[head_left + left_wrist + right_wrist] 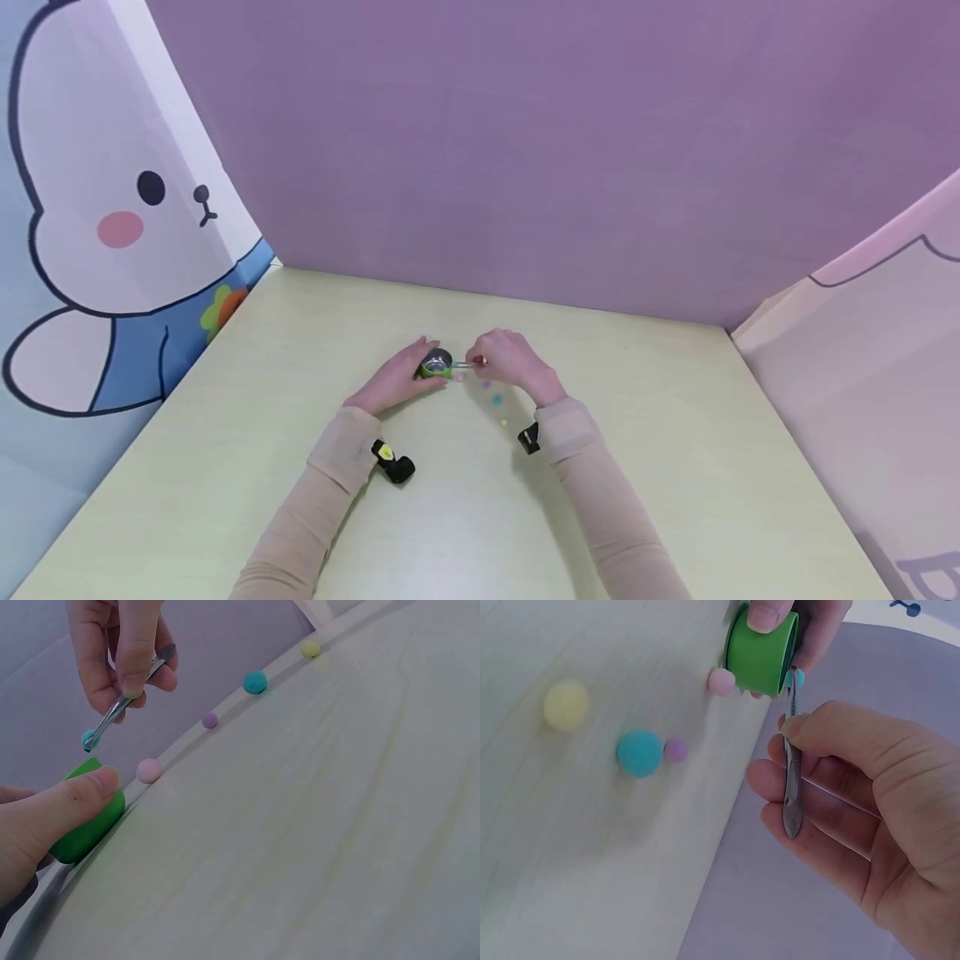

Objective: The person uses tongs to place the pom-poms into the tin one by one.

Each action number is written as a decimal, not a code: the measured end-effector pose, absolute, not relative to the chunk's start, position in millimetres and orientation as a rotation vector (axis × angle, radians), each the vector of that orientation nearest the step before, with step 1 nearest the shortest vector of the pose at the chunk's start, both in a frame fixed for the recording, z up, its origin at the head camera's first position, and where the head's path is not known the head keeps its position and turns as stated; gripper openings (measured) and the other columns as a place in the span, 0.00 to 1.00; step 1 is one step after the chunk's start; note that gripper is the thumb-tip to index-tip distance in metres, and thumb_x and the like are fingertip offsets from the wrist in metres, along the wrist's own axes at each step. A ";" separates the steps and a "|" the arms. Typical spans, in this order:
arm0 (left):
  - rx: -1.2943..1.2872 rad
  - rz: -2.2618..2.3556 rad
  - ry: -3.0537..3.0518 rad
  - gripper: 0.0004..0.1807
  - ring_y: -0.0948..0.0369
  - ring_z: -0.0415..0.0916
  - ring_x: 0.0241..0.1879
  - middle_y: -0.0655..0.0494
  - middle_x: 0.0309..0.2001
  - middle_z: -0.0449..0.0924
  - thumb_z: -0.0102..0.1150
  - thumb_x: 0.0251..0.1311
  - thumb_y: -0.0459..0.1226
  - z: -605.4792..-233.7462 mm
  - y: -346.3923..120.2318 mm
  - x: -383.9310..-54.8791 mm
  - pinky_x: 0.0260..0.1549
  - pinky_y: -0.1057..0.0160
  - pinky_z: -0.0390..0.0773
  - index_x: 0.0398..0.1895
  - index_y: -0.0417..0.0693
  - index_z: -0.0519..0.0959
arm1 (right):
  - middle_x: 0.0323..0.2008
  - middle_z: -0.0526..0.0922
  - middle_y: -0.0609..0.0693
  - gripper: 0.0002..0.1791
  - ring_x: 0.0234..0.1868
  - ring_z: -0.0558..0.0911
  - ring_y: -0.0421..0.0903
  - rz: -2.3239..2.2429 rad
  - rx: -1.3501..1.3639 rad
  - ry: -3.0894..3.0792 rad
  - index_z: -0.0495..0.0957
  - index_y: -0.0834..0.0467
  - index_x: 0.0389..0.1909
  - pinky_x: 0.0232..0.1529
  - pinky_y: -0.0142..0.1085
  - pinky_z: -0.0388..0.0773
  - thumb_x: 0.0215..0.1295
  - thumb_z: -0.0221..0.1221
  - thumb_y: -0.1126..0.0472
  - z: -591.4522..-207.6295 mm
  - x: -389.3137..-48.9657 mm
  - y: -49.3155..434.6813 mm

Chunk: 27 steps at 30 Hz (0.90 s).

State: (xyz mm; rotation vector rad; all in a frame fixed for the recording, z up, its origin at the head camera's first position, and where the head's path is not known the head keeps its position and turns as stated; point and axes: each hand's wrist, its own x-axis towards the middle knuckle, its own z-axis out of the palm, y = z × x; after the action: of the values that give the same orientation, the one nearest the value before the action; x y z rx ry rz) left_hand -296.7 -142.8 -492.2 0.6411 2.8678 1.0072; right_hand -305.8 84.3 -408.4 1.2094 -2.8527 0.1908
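My left hand (393, 379) grips a small round green cup (757, 656) standing on the table, thumb on its near side. The head view shows a shiny inside to the cup. Metal tweezers (793, 787) are pinched between the thumb and fingers of my right hand (510, 358), to the right of the cup. A small teal pom-pom (90, 738) sits at the tweezer tips, just above the cup's rim in the left wrist view. Beside the cup's base lies a pink pom-pom (149, 771).
A purple pom-pom (676, 750), a larger teal pom-pom (640, 753) and a yellow pom-pom (566, 705) lie in a loose line on the pale table (465, 517), running toward me. A purple panel (525, 167) rises behind the table; printed panels flank it.
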 end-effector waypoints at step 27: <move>0.665 1.047 2.856 0.43 0.42 0.53 0.77 0.38 0.77 0.53 0.64 0.62 0.53 -495.0 -137.3 -298.5 0.74 0.40 0.60 0.75 0.45 0.60 | 0.24 0.84 0.45 0.04 0.23 0.71 0.38 0.254 1.202 -2.877 0.87 0.54 0.29 0.24 0.28 0.68 0.60 0.68 0.58 -407.9 -307.1 74.4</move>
State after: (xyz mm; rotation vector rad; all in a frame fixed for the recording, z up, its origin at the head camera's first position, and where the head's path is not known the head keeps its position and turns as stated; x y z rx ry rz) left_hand -298.5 -137.3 -495.0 0.6651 2.8558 1.0468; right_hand -307.1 74.4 -407.9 1.2022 -2.8771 0.2542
